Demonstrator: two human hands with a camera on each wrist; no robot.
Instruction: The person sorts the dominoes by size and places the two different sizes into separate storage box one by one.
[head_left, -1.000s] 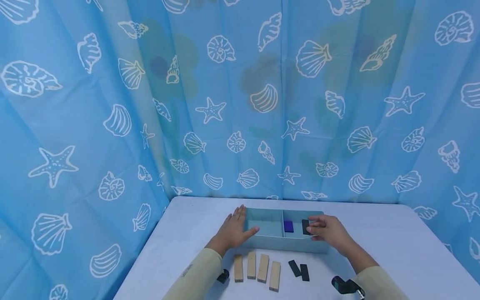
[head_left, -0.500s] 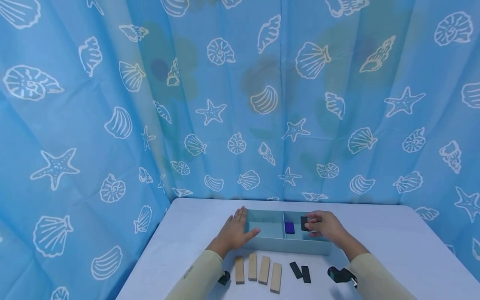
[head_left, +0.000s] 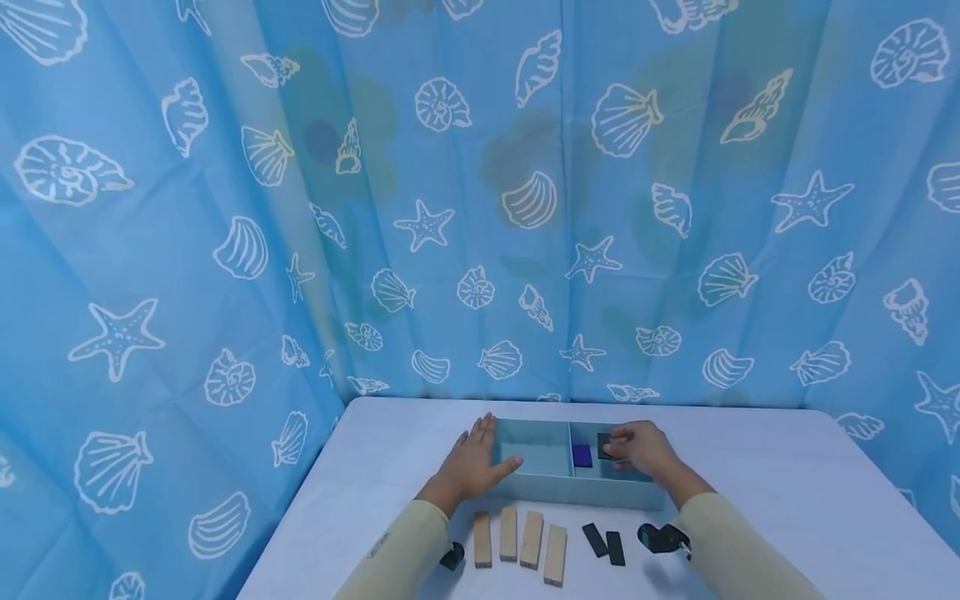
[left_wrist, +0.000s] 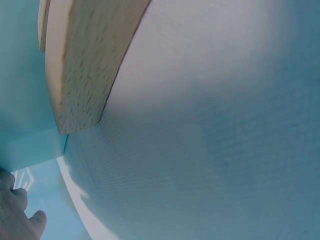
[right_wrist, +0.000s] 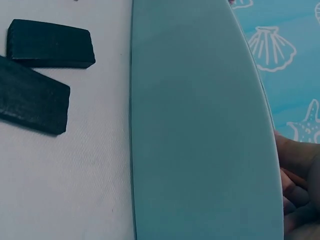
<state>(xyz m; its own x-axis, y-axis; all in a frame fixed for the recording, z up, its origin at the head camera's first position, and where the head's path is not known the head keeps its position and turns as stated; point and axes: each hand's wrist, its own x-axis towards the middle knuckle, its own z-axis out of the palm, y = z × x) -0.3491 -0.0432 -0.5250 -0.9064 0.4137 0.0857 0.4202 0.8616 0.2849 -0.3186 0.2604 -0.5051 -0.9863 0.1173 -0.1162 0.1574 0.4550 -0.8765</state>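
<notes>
A grey-blue box (head_left: 585, 492) with a divider across it lies on the table. Spread against its left end is my left hand (head_left: 467, 465), fingers straight, thumb over the front rim. My right hand (head_left: 647, 450) reaches into the right compartment and pinches a black block (head_left: 603, 446) between thumb and fingers. A purple block (head_left: 582, 456) lies in that compartment, just left of the black one. In the right wrist view, my right hand (right_wrist: 302, 175) is partly hidden behind the box's front wall (right_wrist: 200, 125), and its block is out of sight.
In front of the box stand several wooden blocks in a row, among them a wooden block (head_left: 555, 555) at the right end. Beside them lie two black blocks (head_left: 596, 540), close together. A blue shell-print curtain (head_left: 480, 208) hangs behind the white table (head_left: 750, 500).
My right hand has moved left and slightly toward the back within the right compartment, carrying the black block closer to the purple one. The left hand has stayed at the box's left end.
</notes>
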